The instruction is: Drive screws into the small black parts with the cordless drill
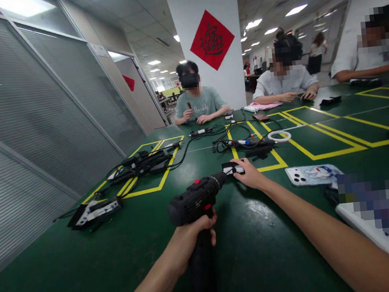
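Observation:
My left hand is wrapped round the handle of a black cordless drill with red buttons. The drill points away from me toward a small black and white part on the green table. My right hand is stretched out ahead, with its fingers closed on that part, just past the drill's chuck. The drill's tip meets the part, and the contact point is too small to make out.
A phone in a cartoon case lies right of my right arm. Tangled black cables and tools sit at the left, more cables and a white ring ahead. Three people sit along the far edge. A black and white device lies near left.

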The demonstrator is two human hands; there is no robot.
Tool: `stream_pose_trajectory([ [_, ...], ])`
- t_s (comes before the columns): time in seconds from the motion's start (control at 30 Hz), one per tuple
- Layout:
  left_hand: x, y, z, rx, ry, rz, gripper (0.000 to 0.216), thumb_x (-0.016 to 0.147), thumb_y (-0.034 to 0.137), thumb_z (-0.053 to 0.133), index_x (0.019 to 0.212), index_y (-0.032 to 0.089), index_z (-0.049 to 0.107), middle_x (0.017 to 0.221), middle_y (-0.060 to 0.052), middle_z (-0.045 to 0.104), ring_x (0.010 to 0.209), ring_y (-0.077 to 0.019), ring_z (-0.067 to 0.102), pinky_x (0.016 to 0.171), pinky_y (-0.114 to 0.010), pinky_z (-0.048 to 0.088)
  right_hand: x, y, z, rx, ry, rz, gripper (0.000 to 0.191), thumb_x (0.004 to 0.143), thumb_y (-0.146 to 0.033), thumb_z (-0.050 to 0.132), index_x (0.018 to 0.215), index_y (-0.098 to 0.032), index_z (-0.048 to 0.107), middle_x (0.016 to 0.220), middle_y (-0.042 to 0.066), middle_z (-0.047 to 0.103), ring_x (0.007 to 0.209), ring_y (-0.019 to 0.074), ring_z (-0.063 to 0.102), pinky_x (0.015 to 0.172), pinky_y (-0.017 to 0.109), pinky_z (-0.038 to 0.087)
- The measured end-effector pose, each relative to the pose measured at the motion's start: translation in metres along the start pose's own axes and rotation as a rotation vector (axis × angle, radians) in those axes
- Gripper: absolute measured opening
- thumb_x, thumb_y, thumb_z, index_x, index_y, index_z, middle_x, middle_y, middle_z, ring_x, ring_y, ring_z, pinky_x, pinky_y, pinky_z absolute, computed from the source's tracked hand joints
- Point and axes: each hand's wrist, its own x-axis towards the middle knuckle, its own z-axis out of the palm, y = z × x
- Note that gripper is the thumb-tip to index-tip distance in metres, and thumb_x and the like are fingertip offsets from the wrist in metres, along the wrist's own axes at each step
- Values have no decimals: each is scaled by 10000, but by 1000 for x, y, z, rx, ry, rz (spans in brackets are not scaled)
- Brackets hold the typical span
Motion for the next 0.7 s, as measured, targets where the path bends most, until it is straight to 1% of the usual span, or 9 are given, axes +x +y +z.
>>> stream_pose_trajectory([
  [0.27,2,0,0,9,4,11,207,673,214,569,856,117,576,758,-38,564,476,-124,538,497,-264,405,0,-1,-2,3,-12,11,501,748,-201,552,1238,-272,471,1121,48,427,1018,161,529,974,315,389],
  [0.43,-1,3,1,6,-33,5,208,704,176,524,901,122,564,806,-36,567,508,-118,547,528,-263,412,0,-2,-2,6,-8,12,501,744,-195,556,1234,-265,478,1125,51,431,1036,165,522,983,319,381],
  [0.7,-2,5,2,-4,-17,-7,189,707,165,522,888,125,561,789,-26,554,508,-114,543,522,-258,406,0,-1,-2,10,-14,22,508,736,-192,572,1230,-276,484,1125,47,429,1050,174,516,995,338,373],
])
